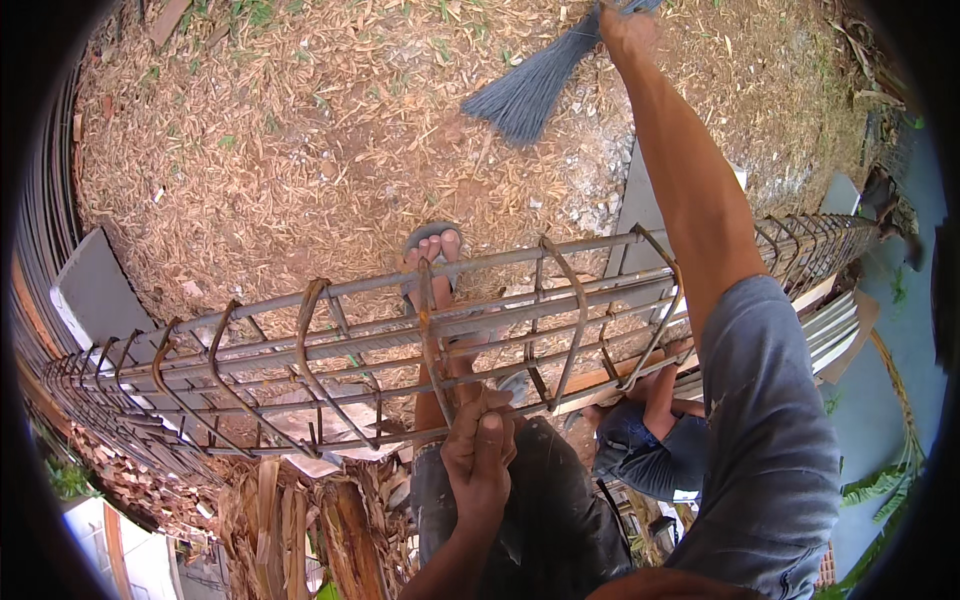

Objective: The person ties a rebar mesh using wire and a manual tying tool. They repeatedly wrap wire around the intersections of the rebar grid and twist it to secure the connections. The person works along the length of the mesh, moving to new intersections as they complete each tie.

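A long rebar cage (pixel 450 326) with rusty square stirrups runs across the view in front of me. My left hand (pixel 484 450) is at its near lower bar, beside a stirrup, with thumb and fingers pinched together on what looks like a thin wire. At the top of the view, beyond the cage, my right hand (pixel 628 34) is closed around a bundle of thin dark tie wires (pixel 536 90), whose ends fan out to the lower left. My right arm reaches over the cage.
Grey boards (pixel 105 292) stand under the cage at left and right. Another person (pixel 656 442) sits at the lower right, a hand near the cage. Long bars (pixel 52 195) lie at the far left. Dry leaves cover the ground (pixel 300 150); a banana trunk (pixel 349 532) stands below.
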`<state>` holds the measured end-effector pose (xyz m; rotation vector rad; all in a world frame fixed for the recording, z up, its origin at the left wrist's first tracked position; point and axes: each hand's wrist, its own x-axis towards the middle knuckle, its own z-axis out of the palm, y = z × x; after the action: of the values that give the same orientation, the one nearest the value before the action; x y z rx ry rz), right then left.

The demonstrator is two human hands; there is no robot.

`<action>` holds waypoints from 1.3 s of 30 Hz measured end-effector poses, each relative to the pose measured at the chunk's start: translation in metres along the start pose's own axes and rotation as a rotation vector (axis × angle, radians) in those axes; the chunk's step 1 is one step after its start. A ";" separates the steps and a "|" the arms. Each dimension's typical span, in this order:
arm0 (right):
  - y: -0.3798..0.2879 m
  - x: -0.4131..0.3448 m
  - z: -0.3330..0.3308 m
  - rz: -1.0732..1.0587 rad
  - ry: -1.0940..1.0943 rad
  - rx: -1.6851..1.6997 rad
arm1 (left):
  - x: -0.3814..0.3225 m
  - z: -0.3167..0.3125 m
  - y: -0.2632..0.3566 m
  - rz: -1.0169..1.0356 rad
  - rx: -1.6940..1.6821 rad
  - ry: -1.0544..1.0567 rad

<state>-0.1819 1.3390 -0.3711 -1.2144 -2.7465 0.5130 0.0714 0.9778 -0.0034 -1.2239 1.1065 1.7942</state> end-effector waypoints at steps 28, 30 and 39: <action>-0.215 0.057 -0.410 -0.375 0.000 0.025 | -0.070 0.023 0.036 0.242 -0.087 0.042; -0.251 0.023 -0.474 -0.350 -0.113 0.070 | -0.086 0.036 0.059 0.261 -0.146 -0.009; -0.260 -0.292 -0.645 -1.225 -0.262 0.674 | -0.274 0.101 0.177 0.506 -0.324 -0.172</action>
<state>-0.0243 1.1335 0.3374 0.6900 -2.4762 1.2307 -0.0328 0.9786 0.3218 -0.9920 1.1227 2.4911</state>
